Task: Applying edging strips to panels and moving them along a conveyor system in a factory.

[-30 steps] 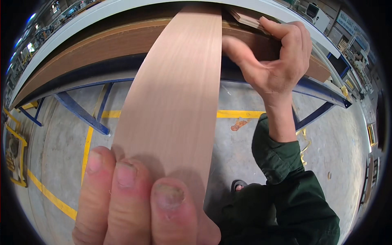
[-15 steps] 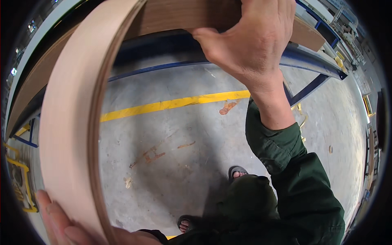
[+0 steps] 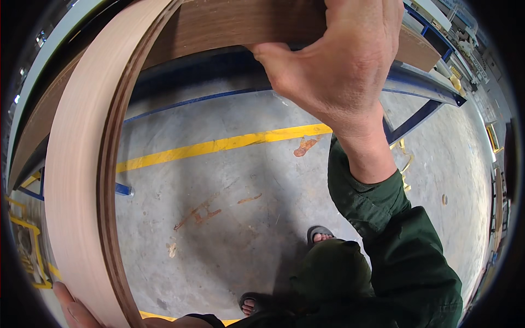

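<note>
A long, pale wooden strip (image 3: 79,158) with layered brown edges runs from the top left down toward me. My left hand (image 3: 75,310) is closed round its near end at the lower left, partly cut off by the picture's edge. Across the top lies a darker brown wooden board (image 3: 240,24). My right hand (image 3: 347,71) grips this board, its thumb along the near face; its other fingers are mostly out of sight at the upper edge. Whether strip and board are joined near the top left, I cannot tell.
Beneath the board stands a blue metal frame (image 3: 426,87). The grey concrete floor (image 3: 219,180) carries a yellow line (image 3: 229,143) and brown stains. A yellow metal frame (image 3: 30,246) is at the far left. My sandalled feet (image 3: 320,235) are below.
The pale strip has shifted left, and my left hand has moved a little lower with it. A blue metal foot now shows beside the strip. My right hand has barely moved.
</note>
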Demonstrator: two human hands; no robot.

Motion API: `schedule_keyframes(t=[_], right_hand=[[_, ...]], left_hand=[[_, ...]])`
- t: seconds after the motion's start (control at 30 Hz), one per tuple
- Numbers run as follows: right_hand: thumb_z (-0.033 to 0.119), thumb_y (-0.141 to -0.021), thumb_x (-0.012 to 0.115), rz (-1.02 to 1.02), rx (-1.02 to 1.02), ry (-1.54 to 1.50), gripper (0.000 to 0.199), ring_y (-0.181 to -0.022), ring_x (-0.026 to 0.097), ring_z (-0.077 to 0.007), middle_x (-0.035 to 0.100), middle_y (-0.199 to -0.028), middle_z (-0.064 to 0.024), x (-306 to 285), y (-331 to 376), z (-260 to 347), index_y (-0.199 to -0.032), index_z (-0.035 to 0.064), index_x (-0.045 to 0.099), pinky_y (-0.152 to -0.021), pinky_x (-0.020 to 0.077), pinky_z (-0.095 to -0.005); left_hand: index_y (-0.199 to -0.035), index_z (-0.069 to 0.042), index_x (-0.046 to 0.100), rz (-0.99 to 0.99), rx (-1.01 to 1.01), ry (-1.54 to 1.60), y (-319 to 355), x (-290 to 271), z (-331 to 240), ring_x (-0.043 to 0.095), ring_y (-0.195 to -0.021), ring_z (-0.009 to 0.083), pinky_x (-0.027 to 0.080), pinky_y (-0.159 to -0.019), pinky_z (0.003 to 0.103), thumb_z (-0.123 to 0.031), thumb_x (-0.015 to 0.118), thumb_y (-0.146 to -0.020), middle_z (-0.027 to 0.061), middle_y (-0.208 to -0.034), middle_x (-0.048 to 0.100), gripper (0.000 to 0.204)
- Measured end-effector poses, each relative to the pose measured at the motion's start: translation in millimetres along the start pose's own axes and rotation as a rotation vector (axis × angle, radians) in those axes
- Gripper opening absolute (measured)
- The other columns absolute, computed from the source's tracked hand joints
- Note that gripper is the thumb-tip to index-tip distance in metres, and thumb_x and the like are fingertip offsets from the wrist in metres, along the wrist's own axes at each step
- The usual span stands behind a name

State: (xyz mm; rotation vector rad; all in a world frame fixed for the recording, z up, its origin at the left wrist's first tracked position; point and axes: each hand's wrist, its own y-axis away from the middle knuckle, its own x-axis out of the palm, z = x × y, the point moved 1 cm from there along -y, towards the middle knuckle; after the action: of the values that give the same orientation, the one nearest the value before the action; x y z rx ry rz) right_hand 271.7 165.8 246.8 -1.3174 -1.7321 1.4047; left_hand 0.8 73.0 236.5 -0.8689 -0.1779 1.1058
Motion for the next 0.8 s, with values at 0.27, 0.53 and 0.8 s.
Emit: schedule_keyframes(t=[0.27,0.53,0.8], right_hand=[[-0.002,-0.040,0.080,0.018,0.019,0.010,0.073,-0.082,0.055,-0.0288,0.057,-0.094,-0.0101,-2,-5,2,-0.112,0.0023,0.063,-0.076,0.0409,-0.0407],[-0.001,-0.040,0.079,0.023,0.023,0.014,0.072,-0.081,0.054,-0.0279,0.058,-0.092,-0.0095,-1,-2,2,-0.110,0.0014,0.064,-0.075,0.0405,-0.0398],[-0.001,-0.039,0.079,0.031,0.005,0.043,0.071,-0.080,0.054,-0.0270,0.058,-0.089,-0.0086,3,1,0,-0.109,0.0014,0.064,-0.073,0.0401,-0.0393]], left_hand=[[-0.106,0.025,0.058,0.035,-0.258,0.000,-6,-2,-20,0.068,-0.100,0.0445,0.065,-0.082,0.050,-0.037,0.055,-0.101,0.0391,-0.103,0.063,0.063],[-0.107,0.025,0.057,-0.029,-0.107,0.023,-2,3,-11,0.070,-0.091,0.0432,0.065,-0.078,0.046,-0.034,0.055,-0.100,0.0385,-0.096,0.065,0.060],[-0.107,0.024,0.058,0.030,-0.191,-0.031,-5,10,-18,0.070,-0.085,0.0428,0.065,-0.075,0.044,-0.029,0.054,-0.098,0.0398,-0.097,0.065,0.054]])
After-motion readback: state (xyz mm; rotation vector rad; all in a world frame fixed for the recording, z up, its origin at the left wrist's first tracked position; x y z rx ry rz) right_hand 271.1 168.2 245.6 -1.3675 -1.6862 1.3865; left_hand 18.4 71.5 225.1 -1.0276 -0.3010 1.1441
